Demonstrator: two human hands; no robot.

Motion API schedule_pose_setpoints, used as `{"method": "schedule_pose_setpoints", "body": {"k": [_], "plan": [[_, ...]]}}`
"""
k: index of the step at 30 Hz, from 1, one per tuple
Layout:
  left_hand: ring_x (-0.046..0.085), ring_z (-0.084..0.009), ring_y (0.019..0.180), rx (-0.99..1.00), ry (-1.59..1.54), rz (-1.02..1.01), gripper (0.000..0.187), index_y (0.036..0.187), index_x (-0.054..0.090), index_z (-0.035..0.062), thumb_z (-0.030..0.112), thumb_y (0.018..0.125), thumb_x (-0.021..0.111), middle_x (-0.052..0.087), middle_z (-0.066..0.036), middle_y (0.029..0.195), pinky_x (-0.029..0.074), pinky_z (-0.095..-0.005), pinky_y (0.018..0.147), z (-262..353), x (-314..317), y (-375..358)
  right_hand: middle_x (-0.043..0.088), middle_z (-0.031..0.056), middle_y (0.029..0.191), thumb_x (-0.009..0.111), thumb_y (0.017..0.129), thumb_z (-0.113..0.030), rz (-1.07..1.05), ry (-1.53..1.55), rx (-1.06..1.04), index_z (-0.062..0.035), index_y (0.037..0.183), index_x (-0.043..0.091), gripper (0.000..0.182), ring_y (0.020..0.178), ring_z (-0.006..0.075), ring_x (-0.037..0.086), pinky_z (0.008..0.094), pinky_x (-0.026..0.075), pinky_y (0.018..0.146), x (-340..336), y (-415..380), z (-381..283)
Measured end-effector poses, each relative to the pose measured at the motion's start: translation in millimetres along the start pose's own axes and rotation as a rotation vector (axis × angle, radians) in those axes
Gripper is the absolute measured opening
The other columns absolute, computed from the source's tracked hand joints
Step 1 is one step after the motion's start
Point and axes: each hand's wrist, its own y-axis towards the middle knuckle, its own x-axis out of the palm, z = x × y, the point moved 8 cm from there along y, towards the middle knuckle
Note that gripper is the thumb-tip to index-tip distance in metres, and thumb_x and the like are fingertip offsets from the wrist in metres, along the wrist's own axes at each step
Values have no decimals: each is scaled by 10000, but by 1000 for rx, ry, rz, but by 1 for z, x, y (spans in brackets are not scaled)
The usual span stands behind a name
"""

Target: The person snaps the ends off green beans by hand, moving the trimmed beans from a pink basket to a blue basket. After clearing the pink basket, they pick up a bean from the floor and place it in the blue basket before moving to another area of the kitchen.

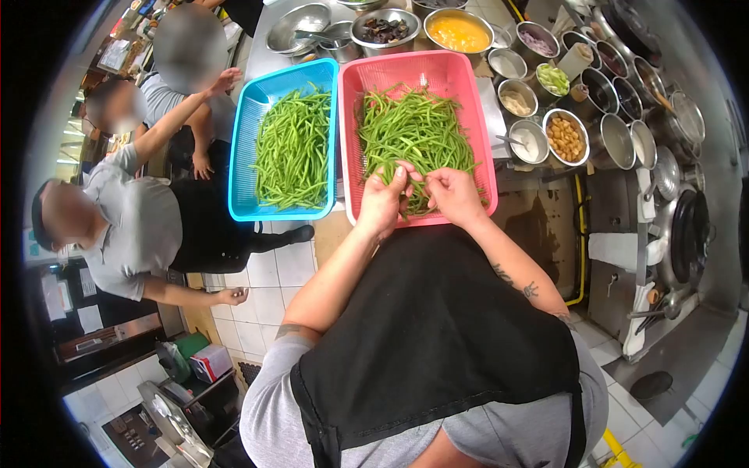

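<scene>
A pink basket (486, 140) full of green beans (417, 129) stands right in front of me. Over its near edge, my left hand (385, 196) is closed on some green beans, with the thumb on top. My right hand (452, 195) is beside it, its thumb and fingers pinched together close to the left fingertips; what they hold is too small to name. Touching or nearly touching the pink basket on the left is a blue basket (243, 156), which holds more green beans (292, 148).
Metal bowls with dark pieces (385, 31), yellow liquid (459, 33) and brown cubes (566, 137) stand behind and to the right. Several pots and a wok (688, 234) line the right side. Co-workers (129, 218) are at the left, one arm reaching near the blue basket.
</scene>
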Motion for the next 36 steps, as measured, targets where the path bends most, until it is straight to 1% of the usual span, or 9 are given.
{"method": "schedule_pose_setpoints", "body": {"k": [3,7,12,15,29,31,33,35,36], "plan": [[471,-33,572,19,132,41,144,1039,596,132,257,1051,526,640,24,841,358,-188,446,4,0,-4,692,68,764,605,976,-147,123,-3,20,27,980,682,190,587,109,635,270,497,525,-9,13,11],[536,-53,679,232,75,11,152,1078,603,83,215,1044,536,691,-12,918,411,-196,520,16,2,0,692,105,964,537,1037,-146,-115,363,49,47,1228,531,272,641,126,636,233,493,525,10,0,-13],[545,-81,768,243,-51,-2,141,1124,579,51,135,1063,483,669,-50,1003,472,-228,681,15,-1,5,657,25,827,586,1014,-145,-230,229,14,9,1021,644,164,635,77,612,201,449,523,26,-5,-9],[544,-86,784,242,-68,-1,145,1130,574,48,138,1065,481,657,-51,999,477,-240,714,15,-3,1,648,7,792,583,1012,-133,-245,215,-6,6,982,649,157,625,65,598,194,446,536,25,-5,-12],[555,-90,809,342,41,44,150,1118,591,32,130,1053,499,671,-38,937,469,-257,756,16,-11,-2,656,26,760,613,962,-89,-126,33,20,-3,919,641,99,644,53,591,212,446,560,16,-11,-18],[556,-88,819,401,75,1,148,1113,592,34,133,1053,500,668,-35,922,466,-254,768,13,-6,-2,652,34,742,611,953,-75,34,-35,-126,4,924,637,88,633,77,599,237,468,569,8,-4,-11],[531,-59,711,395,144,-9,165,1097,599,42,170,1059,503,641,-2,836,442,-230,647,17,0,-7,649,36,731,608,947,-64,169,-148,-261,11,919,629,83,626,93,604,253,486,582,-2,1,-13],[507,-44,648,261,174,-22,176,1088,604,46,189,1061,504,624,16,801,414,-223,569,28,6,-21,663,51,787,615,943,-59,168,-158,-155,24,984,638,95,673,105,617,257,500,615,-11,6,-13],[463,-31,574,304,181,-3,204,1048,616,49,230,1056,524,595,37,745,359,-225,488,30,5,-21,670,58,816,619,941,-57,168,-163,-103,30,1016,642,117,697,111,623,260,507,631,-14,9,-14]]}}
